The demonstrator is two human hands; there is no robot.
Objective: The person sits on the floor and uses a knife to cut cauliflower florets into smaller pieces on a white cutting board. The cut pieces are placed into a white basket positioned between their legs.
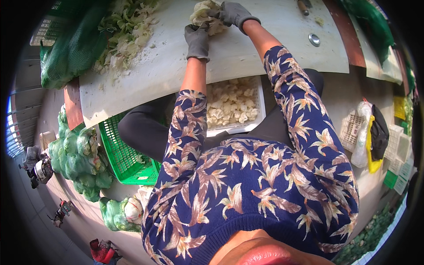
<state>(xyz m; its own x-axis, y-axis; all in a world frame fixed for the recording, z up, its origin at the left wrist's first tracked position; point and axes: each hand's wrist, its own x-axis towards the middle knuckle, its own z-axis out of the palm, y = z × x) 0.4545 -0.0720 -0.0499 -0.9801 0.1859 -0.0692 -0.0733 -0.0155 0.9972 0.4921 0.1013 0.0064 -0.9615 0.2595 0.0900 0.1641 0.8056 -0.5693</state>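
Observation:
Near the far edge of the view, a cauliflower head (202,9) is held just above the pale table sheet (159,73). My left hand (197,40), in a grey glove, grips its near side. My right hand (236,16), gloved the same way, holds its right side, with fingers pressed against the curd. Whether a small blade is in the right hand cannot be told. Below the table edge, between my legs, a white plastic crate (261,99) holds many cut cauliflower florets (232,105).
Leaf trimmings (127,36) are heaped at left beside a green mesh sack (74,49). A wooden-handled tool (303,8) and a round metal object (314,39) lie at right. A green crate (127,155) and netted cauliflowers (78,149) stand left; bags (371,135) lie right.

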